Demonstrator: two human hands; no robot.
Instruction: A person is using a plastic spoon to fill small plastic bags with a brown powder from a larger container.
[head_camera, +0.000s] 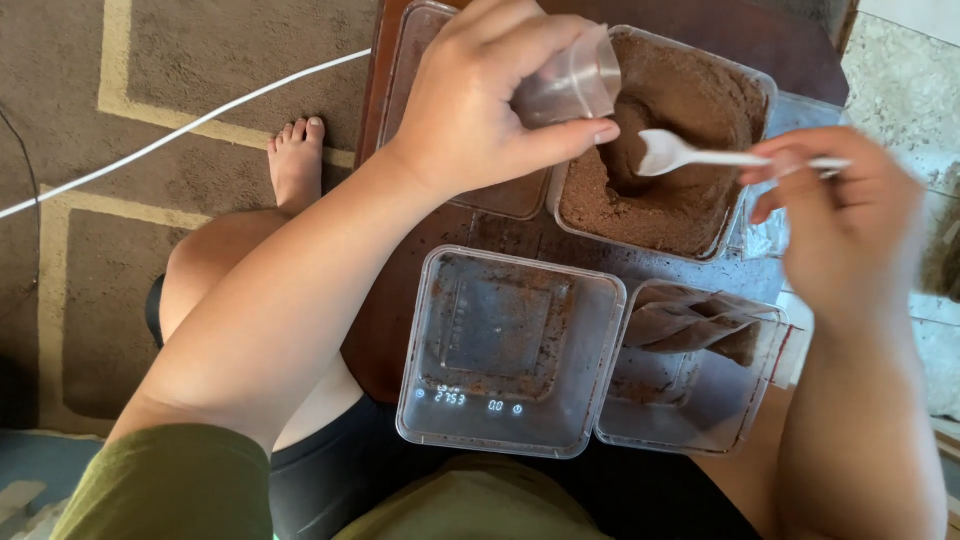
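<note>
My left hand (475, 105) grips a small clear plastic bag (572, 85) by its mouth, held just left of a clear tub of brown powder (668, 145). My right hand (845, 225) pinches the handle of a white plastic spoon (690, 153), whose bowl hovers over a hollow scooped in the powder. The right hand is blurred. Below, an empty clear square container (510, 350) rests on a digital scale with a lit display (470, 400).
Another clear container (695, 365) at the lower right holds filled bags of brown powder. A clear lid (420, 60) lies behind my left hand. All sit on a dark wooden table (380, 330). A white cable (180, 130) crosses the patterned carpet near a bare foot (298, 160).
</note>
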